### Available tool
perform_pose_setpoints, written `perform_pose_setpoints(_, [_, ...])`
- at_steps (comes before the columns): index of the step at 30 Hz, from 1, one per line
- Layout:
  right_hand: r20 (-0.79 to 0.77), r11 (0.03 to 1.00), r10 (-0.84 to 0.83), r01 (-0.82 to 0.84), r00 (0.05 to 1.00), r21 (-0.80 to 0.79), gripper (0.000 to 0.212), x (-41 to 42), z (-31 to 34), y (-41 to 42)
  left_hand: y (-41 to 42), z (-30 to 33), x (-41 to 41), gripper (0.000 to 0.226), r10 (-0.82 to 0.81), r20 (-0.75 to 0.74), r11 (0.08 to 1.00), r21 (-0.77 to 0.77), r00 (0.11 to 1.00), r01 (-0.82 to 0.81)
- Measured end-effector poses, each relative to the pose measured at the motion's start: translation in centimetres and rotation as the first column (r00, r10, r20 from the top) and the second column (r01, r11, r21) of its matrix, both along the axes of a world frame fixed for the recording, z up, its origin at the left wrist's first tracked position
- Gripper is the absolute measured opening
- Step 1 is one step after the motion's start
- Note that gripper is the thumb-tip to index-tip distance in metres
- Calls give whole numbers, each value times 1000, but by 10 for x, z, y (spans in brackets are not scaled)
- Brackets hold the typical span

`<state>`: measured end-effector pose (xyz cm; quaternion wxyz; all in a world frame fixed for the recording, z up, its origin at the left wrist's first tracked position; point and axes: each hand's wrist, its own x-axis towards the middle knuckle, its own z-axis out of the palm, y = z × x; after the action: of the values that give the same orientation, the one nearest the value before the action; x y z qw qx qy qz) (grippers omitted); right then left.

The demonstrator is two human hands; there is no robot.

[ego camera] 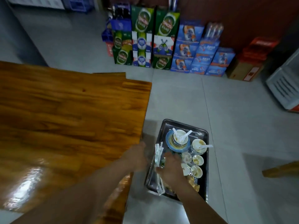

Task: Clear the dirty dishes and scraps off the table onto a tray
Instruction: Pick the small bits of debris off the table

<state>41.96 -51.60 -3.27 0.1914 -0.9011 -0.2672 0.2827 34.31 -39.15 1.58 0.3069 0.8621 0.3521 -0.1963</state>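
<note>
A metal tray (204, 180) sits low beside the wooden table (64, 113), right of its edge. On it lie a blue plate (169, 143) under stacked white bowls with plastic spoons, several small dirty bowls (196, 160), and orange scraps (192, 183). My right hand (171, 168) is over the tray's left half, its fingers curled round clear plastic wrappers (157, 156). My left hand (137, 156) hovers at the table's corner next to the tray's left rim; it is blurred and I cannot make out whether it holds anything.
Stacked beer and drink cartons (161, 46) line the far wall. A white fridge or cooler (284, 88) stands at the right. Grey tiled floor (242, 143) surrounds the tray. A wooden bench end (281, 170) juts in from the right edge.
</note>
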Motion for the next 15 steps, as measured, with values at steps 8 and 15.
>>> perform_pose_setpoints(8, [6,992,98,-98,995,78,55,-72,71,53,63,54,-117,69,139,50,990,28,989,-141])
perform_pose_setpoints(15, [30,986,151,-152,988,68,64,-168,115,108,113,85,-236,70,215,114,976,16,970,-219])
